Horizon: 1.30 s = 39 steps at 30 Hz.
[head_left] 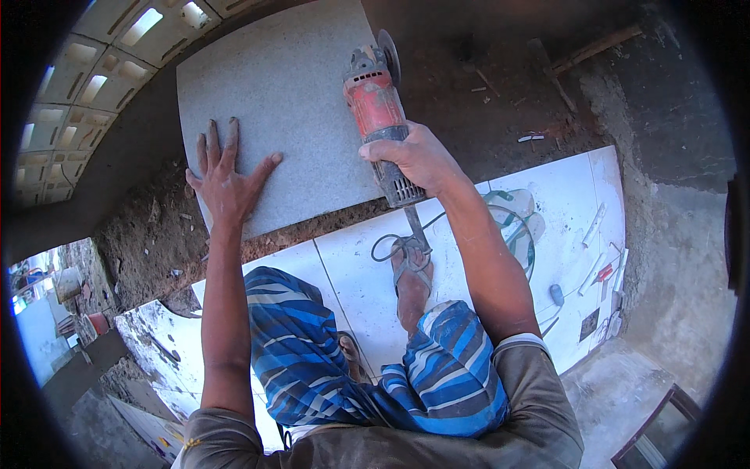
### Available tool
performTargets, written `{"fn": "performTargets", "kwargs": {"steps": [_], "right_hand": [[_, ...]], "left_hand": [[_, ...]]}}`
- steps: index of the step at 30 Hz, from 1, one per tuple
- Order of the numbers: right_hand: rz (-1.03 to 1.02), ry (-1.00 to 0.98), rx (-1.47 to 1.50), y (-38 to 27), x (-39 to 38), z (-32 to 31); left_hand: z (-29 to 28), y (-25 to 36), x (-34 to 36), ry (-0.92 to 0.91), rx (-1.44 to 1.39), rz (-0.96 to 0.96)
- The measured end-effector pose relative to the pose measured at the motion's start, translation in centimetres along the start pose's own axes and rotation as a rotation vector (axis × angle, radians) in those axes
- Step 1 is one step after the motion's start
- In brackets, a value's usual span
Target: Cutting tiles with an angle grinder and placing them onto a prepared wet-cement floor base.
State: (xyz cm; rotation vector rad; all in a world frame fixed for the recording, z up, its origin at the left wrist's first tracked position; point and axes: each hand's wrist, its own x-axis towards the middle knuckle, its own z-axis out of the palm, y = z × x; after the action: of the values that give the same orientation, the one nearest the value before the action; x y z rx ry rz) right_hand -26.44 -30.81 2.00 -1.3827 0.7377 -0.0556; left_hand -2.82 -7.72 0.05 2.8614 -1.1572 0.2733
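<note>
White tiles point(305, 262), dusty and marked, lay nearer the body than the left fingers point(231, 142) and the right fingers point(387, 150), and stretched away to the right of both. Next in size, a broad grey slab point(289, 86) lay under the left fingers, which rested on it spread wide, and reached across to the right ones. Blue striped cloth point(301, 336) covered the person's legs, nearer the body than either set. The right fingers were wrapped around the dark rear of a red angle grinder point(375, 105), its head pointing away from them. Green and white sandals point(516, 205) lay right of that grip, past the forearm. A thin disc point(391, 59) stood beyond the right fingers, by the slab's right edge; contact could not be told. White strips point(598, 223) and a small, rounded grey object point(556, 295) lay farthest right of them.
</note>
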Motion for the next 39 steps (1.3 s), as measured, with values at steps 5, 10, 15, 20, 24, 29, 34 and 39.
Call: {"fn": "performTargets", "kwargs": {"steps": [5,10,15,20,24,29,34,39], "right_hand": [[-0.028,0.033,-0.082,-0.6,0.0,0.3],[-0.031,0.044,-0.046,-1.0,2.0,0.1],[-0.008,0.072,-0.176,-2.5,2.0,0.3],[-0.027,0.040,-0.133,-0.6,1.5,0.2],[-0.037,0.034,-0.112,-0.3,0.5,0.3],[-0.051,0.041,-0.081,0.2,-0.5,0.8],[-0.035,0.042,-0.085,0.2,-2.2,1.1],[-0.034,0.028,-0.084,0.4,-3.2,1.1]], "left_hand": [[0.1,-0.2,0.0,0.016,-0.002,0.002],[0.2,-0.2,0.1,0.025,-0.043,0.016],[0.0,0.1,0.1,0.002,-0.021,-0.002],[-0.2,0.0,0.1,-0.017,0.005,-0.004],[0.0,-0.2,0.1,-0.009,-0.010,0.002],[0.1,-0.2,0.1,0.002,-0.048,0.002],[0.1,-0.2,0.1,0.023,-0.041,0.012],[0.5,-0.3,0.1,0.039,-0.028,0.013]]}}
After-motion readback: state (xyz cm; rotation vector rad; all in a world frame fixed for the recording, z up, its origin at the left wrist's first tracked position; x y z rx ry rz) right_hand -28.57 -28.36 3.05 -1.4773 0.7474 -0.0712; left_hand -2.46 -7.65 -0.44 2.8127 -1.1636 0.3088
